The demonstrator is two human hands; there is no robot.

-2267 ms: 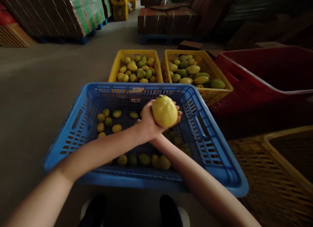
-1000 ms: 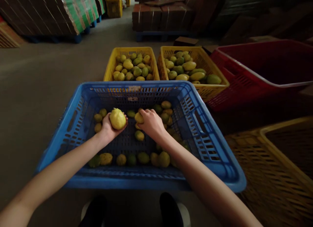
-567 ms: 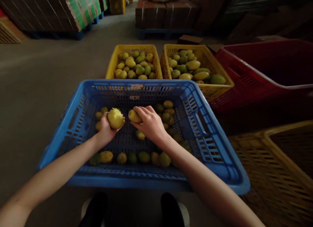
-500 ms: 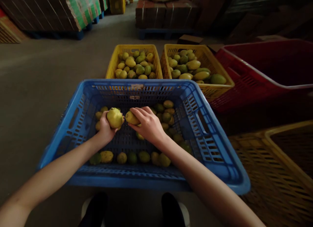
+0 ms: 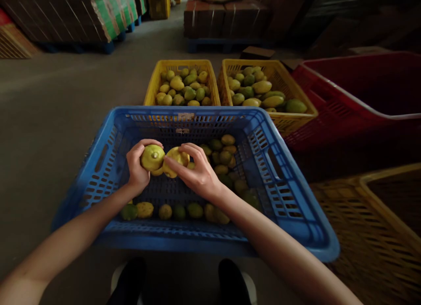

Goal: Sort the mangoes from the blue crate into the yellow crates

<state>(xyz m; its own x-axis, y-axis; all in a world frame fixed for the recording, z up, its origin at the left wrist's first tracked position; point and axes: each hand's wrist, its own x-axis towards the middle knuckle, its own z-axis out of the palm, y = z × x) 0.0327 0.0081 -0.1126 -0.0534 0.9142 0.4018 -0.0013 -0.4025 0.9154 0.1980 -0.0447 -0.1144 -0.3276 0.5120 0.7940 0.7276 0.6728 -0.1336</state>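
Note:
My left hand (image 5: pixel 137 167) is wrapped round a yellow-green lemon (image 5: pixel 153 157), its nubbed end facing me. Between the thumb and fingers of my right hand (image 5: pixel 201 171) is a yellow lemon (image 5: pixel 176 161), close against the first one. Both hands are above the inside of a large blue crate (image 5: pixel 184 243). A row of green and yellow lemons (image 5: pixel 194 210) lies along its near wall. More lemons (image 5: pixel 225 157) are grouped at its right side. Part of another yellow fruit shows below the left hand's lemon; whether it is held I cannot tell.
Two yellow crates of fruit (image 5: pixel 148 83) (image 5: pixel 311 114) stand beyond the blue one. A red crate (image 5: pixel 329 92) and another yellow crate (image 5: pixel 368 217) are on the right. Wrapped stacks on blue pallets (image 5: pixel 226 44) stand farther back. My feet are below the near rim.
My left hand has turned its lemon so the nubbed end faces me, with the fingers now over its far side. My right hand has tilted its lemon and drawn it slightly nearer.

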